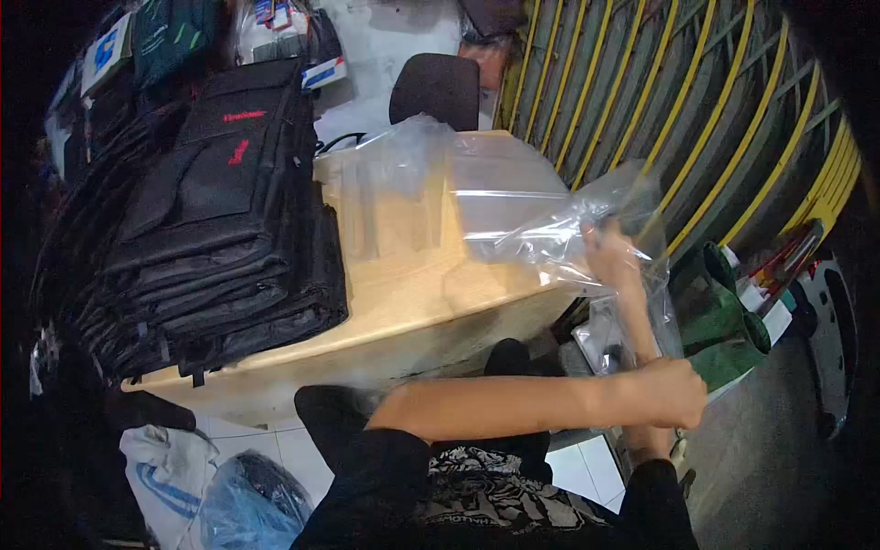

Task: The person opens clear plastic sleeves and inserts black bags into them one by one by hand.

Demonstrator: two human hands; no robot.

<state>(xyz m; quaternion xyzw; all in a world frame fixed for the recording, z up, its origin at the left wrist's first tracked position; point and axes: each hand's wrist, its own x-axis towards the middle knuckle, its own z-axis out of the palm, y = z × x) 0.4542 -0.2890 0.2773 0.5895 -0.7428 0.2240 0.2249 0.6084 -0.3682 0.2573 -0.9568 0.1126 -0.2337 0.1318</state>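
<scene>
A clear plastic bag [550, 240] stretches over the right end of the wooden table and past its edge. My right hand [612, 255] is inside the bag, with the plastic around its wrist and forearm; its fingers look apart, though blurred through the film. My left arm crosses in front of my body, and my left hand [674, 392] is a fist beside my right forearm, at the lower edge of the plastic, which it appears to grip. More clear plastic bags [394, 183] lie flat on the table. A tall stack of black laptop bags [211, 211] with red lettering stands at left.
The wooden table [403, 284] lies in front of me, with a dark chair back [435, 90] behind it. A yellow and grey folding gate [660, 110] runs along the right. Green bags [729, 321] stand on the right. Filled plastic sacks [247, 500] sit on the tiled floor at lower left.
</scene>
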